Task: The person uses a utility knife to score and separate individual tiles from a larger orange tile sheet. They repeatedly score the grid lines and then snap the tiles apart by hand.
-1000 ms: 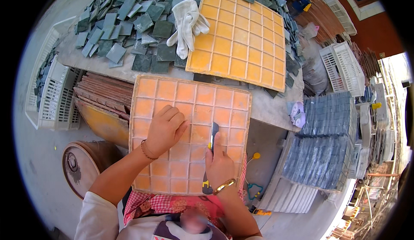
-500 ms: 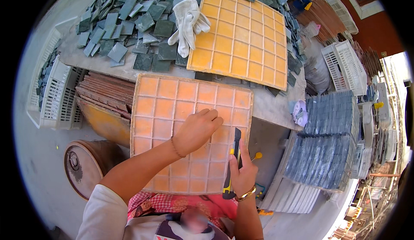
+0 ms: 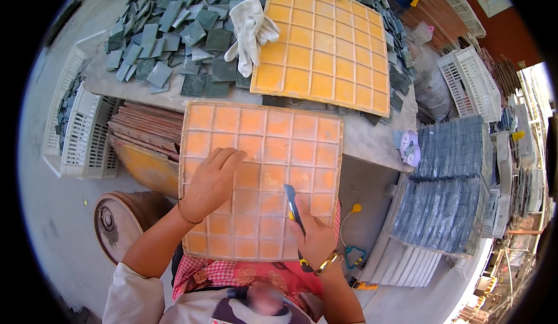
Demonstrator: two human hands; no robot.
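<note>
An orange mould tray [image 3: 276, 149] with a raised square grid lies across my lap, its far edge by the worktable. Over its left half is my left hand [image 3: 214, 180], fingers curled and pressed together, the tips turned down; whether they pinch anything is hidden. My right hand [image 3: 315, 239] is closed round a utility knife [image 3: 293, 203] with a black and yellow handle, its blade end pointing away from me above the lower right squares. Small pale crumbs lie on the tray's upper middle squares.
On the worktable [image 3: 372, 143] lie a yellow grid tray [image 3: 325, 45], white gloves [image 3: 249, 36] and many loose dark green tiles [image 3: 168, 42]. White crates [image 3: 87, 132], stacked boards [image 3: 145, 129] and a brown drum [image 3: 119, 225] stand left. Stacked grey tile sheets [image 3: 436, 207] stand right.
My left hand has moved left across the tray, from its middle to its left half. The knife has come inward from the right edge over the squares, its tip now lower and further left.
</note>
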